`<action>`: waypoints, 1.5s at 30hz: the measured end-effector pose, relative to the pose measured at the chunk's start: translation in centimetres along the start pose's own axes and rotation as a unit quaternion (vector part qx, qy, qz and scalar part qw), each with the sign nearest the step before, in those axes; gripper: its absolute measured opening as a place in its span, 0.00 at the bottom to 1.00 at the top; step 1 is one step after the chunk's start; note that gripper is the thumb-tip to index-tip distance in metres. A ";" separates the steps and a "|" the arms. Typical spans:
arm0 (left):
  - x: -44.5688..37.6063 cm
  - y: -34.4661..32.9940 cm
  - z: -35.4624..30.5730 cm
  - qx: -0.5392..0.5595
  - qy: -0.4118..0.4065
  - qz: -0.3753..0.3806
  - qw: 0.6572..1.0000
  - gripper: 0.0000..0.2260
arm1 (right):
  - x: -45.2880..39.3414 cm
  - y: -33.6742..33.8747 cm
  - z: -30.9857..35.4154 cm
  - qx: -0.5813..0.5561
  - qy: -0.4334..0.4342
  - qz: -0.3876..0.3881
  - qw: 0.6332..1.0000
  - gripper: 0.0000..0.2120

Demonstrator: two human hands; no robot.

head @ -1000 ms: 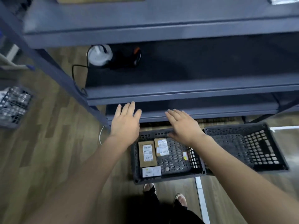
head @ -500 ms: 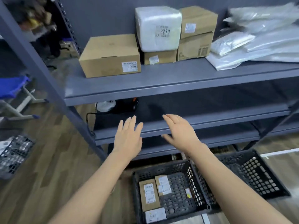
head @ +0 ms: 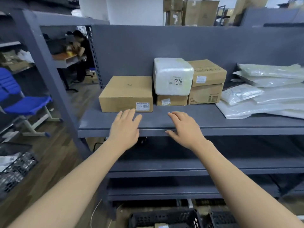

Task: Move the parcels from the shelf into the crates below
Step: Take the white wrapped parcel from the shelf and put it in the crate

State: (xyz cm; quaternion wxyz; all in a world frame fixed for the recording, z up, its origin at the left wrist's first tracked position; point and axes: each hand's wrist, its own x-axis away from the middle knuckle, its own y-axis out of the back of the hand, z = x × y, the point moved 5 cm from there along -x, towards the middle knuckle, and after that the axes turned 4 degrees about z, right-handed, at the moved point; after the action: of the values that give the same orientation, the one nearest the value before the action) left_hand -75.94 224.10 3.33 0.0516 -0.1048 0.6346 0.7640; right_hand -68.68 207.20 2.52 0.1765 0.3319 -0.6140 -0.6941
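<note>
On the grey shelf (head: pixel 164 120) lie a flat brown box (head: pixel 126 92), a white wrapped parcel (head: pixel 172 75) on a small brown box (head: pixel 171 100), two stacked brown boxes (head: pixel 207 81) and several clear plastic mailers (head: pixel 263 96). My left hand (head: pixel 124 129) hovers open at the shelf's front edge, its fingertips just short of the flat box. My right hand (head: pixel 185 127) is open beside it, holding nothing. Two black crates (head: pixel 164 218) show at the bottom edge, on the floor.
A grey upright post (head: pixel 49 76) stands left of the shelf. A blue chair (head: pixel 21 99) and a wire basket (head: pixel 16 170) are at the left. Lower shelves (head: pixel 181 167) lie under my arms. Cardboard cartons (head: pixel 197 12) stand far behind.
My view has tilted up from the crates to the parcel shelf. Both hands have risen, still open, from above the crates to the shelf's front edge.
</note>
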 end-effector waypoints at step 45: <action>-12.5 8.3 -3.5 0.325 0.094 -0.158 0.928 0.36 | -7.4 8.1 -10.0 -0.161 -0.037 -0.209 0.964 0.41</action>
State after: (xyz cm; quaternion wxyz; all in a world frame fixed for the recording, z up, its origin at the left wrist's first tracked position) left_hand -65.20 219.79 13.55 0.1432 -0.2527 0.8253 0.4842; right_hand -57.91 203.18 11.94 0.0553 0.3940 -0.4170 -0.8172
